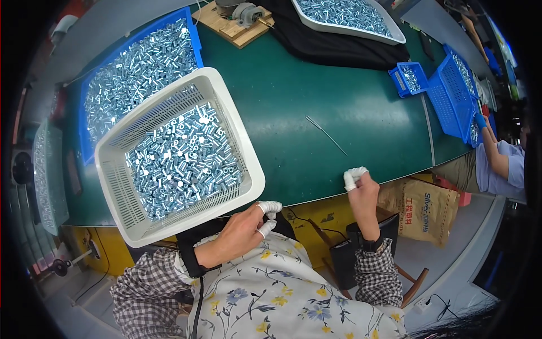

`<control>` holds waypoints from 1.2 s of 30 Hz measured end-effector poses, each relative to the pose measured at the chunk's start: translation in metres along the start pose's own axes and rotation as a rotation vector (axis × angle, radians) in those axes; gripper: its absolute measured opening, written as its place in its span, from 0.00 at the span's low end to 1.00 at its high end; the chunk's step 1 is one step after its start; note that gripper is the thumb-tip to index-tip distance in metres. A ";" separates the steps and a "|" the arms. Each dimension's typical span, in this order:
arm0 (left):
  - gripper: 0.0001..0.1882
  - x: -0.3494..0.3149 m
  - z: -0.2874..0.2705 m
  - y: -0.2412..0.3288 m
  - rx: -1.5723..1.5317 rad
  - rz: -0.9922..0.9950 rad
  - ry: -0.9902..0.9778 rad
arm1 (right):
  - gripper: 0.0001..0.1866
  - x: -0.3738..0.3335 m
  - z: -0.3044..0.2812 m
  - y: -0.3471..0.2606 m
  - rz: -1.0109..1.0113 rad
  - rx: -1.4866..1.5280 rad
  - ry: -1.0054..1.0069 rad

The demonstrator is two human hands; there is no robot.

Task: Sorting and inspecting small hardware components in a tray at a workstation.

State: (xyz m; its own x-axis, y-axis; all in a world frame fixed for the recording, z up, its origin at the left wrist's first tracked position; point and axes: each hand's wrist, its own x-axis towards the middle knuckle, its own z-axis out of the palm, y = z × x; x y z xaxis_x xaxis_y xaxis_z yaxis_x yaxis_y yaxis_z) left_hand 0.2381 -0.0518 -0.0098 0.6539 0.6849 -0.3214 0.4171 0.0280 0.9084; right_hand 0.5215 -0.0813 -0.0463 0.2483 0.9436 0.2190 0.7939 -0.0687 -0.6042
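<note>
My left hand is by the table's front edge, at the near right corner of a white slotted basket. White covers are on its fingertips. Thumb and forefinger stand apart, with nothing visible between them. Farther right, my right hand hovers at the edge with covered fingers bent and pressed together; whatever is in them, if anything, is hidden. The basket is tilted towards me and holds many small silvery tubular metal pieces. On the green tabletop beyond my hands lies a thin metal wire with a looped end.
Behind the basket, a blue tray holds more metal pieces. A white tray rests on black cloth. Small blue bin and blue baskets stand right, near another person. A motor on wood sits at the back.
</note>
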 end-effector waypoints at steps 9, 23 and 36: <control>0.14 -0.013 0.001 -0.002 0.079 0.219 0.046 | 0.04 -0.002 0.004 0.004 -0.115 -0.170 -0.064; 0.15 -0.127 -0.088 0.029 0.180 0.147 0.349 | 0.04 0.076 -0.018 -0.132 -0.249 0.090 -0.258; 0.22 -0.159 -0.204 -0.050 0.411 0.071 0.833 | 0.08 0.202 0.033 -0.241 -0.537 0.087 -0.457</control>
State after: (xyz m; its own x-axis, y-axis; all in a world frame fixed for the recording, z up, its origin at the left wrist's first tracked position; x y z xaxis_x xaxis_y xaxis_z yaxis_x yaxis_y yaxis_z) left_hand -0.0155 -0.0136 0.0506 0.0888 0.9811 0.1719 0.6884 -0.1852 0.7012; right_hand 0.3620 0.1362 0.1182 -0.4375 0.8826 0.1720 0.6894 0.4520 -0.5660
